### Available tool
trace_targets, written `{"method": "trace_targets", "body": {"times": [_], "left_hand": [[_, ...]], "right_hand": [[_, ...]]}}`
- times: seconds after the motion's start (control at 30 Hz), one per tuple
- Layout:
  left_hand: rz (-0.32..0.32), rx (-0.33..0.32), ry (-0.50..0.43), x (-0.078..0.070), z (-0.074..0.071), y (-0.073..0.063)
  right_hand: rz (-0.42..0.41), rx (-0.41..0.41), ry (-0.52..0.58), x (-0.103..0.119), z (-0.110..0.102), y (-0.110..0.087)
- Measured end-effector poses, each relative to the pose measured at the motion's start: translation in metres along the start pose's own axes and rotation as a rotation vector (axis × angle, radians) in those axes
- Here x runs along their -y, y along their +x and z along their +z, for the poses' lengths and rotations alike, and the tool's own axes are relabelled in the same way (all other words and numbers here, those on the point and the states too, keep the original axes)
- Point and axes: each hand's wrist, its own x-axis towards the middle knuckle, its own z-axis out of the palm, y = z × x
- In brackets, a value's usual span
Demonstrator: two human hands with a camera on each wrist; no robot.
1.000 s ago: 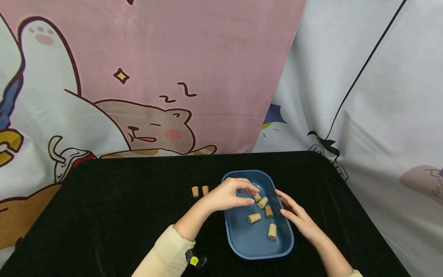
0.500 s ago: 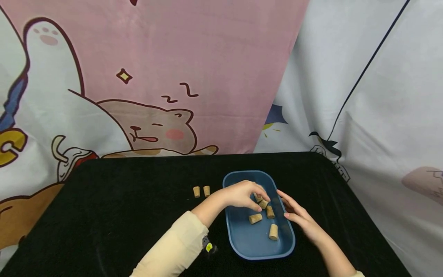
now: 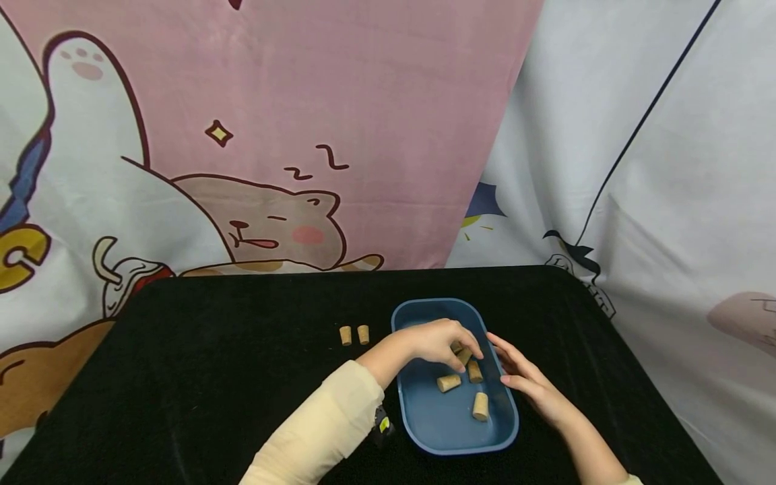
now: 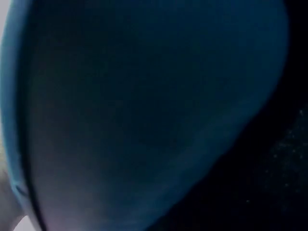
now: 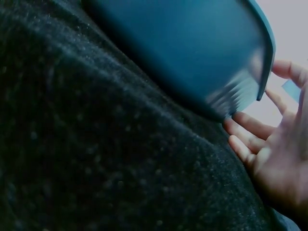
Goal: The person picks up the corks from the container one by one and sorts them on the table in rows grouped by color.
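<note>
In the head view, my left hand (image 3: 439, 343) reaches into the blue tray (image 3: 418, 431) over its far half. Its thumb and fingers are spread on either side of a cork (image 3: 465, 355), partly hidden by the hand; contact cannot be made out. Close by lie another cork (image 3: 475, 372), one nearer the left wall (image 3: 448, 383) and one toward the front (image 3: 480, 407). At the tray's right side, my right hand (image 3: 530, 384) touches the rim with loose fingers. The right wrist view has this hand (image 5: 274, 139) against the tray's outer wall (image 5: 192, 57).
Two corks, a left one (image 3: 345, 335) and a right one (image 3: 363, 334), stand on the black cloth (image 3: 242, 377) left of the tray. Behind the table hangs a printed curtain (image 3: 388, 121). The left wrist view is dark and filled mostly by the tray wall (image 4: 144, 106).
My left hand has moved right across the tray, uncovering the second standing cork on the cloth. The right hand stays by the rim. The corks keep their places.
</note>
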Motion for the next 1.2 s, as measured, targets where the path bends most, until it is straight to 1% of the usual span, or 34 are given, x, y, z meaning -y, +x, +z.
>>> {"method": "trace_targets", "body": {"times": [0.13,0.23,0.3,0.47,0.73,0.87,1.03,1.2], "left_hand": [[0.008,0.000,-0.007,0.003,0.006,0.002],[0.033,-0.011,0.005,0.005,0.010,0.003],[0.043,-0.023,0.035,0.006,0.012,0.003],[0.021,-0.044,0.103,0.007,0.016,0.002],[0.028,-0.061,0.166,0.008,0.021,0.005],[0.014,-0.052,0.178,0.007,0.023,0.006],[-0.015,-0.039,0.175,0.006,0.024,0.008],[-0.050,-0.049,0.171,0.007,0.025,0.010]], "right_hand": [[-0.007,0.015,0.027,0.000,-0.001,0.000],[-0.016,0.033,0.052,0.000,-0.002,0.000],[-0.017,0.040,0.061,0.000,-0.003,0.000],[-0.014,0.051,0.064,-0.001,-0.005,0.000],[-0.003,0.042,0.059,-0.002,-0.006,-0.001],[-0.005,0.035,0.058,-0.003,-0.006,-0.001],[-0.029,0.031,0.061,-0.004,-0.006,-0.001],[-0.035,0.027,0.063,-0.004,-0.005,-0.001]]}}
